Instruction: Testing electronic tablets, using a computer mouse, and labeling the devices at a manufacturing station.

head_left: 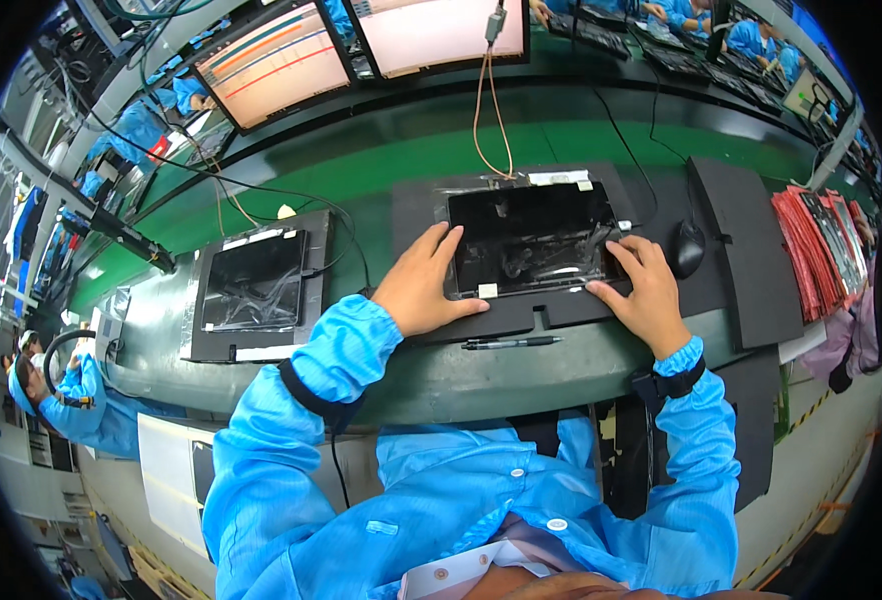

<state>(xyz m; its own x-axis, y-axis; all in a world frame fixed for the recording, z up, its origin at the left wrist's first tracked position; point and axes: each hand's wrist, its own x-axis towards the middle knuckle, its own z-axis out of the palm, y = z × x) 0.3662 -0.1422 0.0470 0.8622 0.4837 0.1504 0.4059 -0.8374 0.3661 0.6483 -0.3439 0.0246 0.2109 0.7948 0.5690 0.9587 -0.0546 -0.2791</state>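
Observation:
A dark display panel (531, 238) under crinkled clear film lies on a black foam pad (506, 318) in front of me. My left hand (426, 285) rests at the panel's left edge, fingers pointing away and thumb spread along the near side. At the lower right corner, my right hand (646, 292) has its fingers apart, with fingertips at the panel's edge. Neither hand is closed around anything. Pale tabs stick out at the panel's corners, and a white strip (561, 178) lies along its far edge. A black pen (513, 343) lies just nearer than the pad.
A second film-covered panel (254, 282) lies on another pad at the left. A black mouse (687, 248) sits right of my right hand, beside a black foam board (746, 250) and red packets (809, 255). Cables cross the green bench (361, 190). Monitors (276, 65) stand beyond; co-workers sit around.

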